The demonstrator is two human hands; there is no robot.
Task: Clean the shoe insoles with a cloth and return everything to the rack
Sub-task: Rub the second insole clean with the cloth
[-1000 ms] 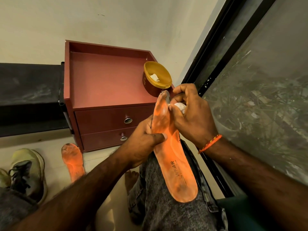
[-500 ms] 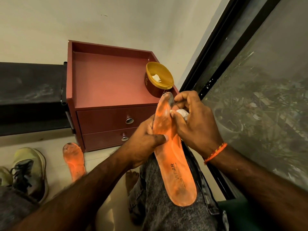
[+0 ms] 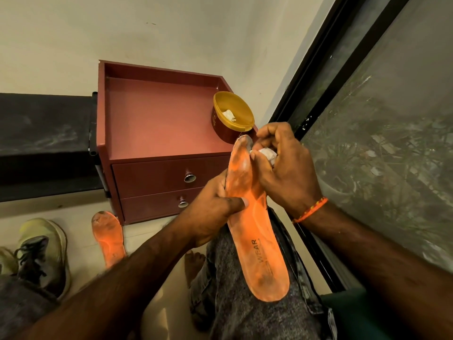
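An orange insole (image 3: 255,241) lies along my right knee, its grimy toe end pointing at the cabinet. My left hand (image 3: 213,209) grips its left edge at the middle, thumb across the top. My right hand (image 3: 282,168) holds a small white wad of cloth (image 3: 267,153) and presses it on the toe end. A second orange insole (image 3: 109,238) lies on the floor at the left. Beside it stands a yellow-green sneaker (image 3: 41,253).
A dark red two-drawer cabinet (image 3: 157,128) stands against the wall. On its right corner sits a yellow-lidded tub (image 3: 232,116) with a scrap of cloth on top. A black-framed window (image 3: 318,99) runs along the right. A dark ledge (image 3: 44,128) is at the left.
My right hand with the cloth has slid a short way along the toe end of the insole. The left hand keeps the same grip.
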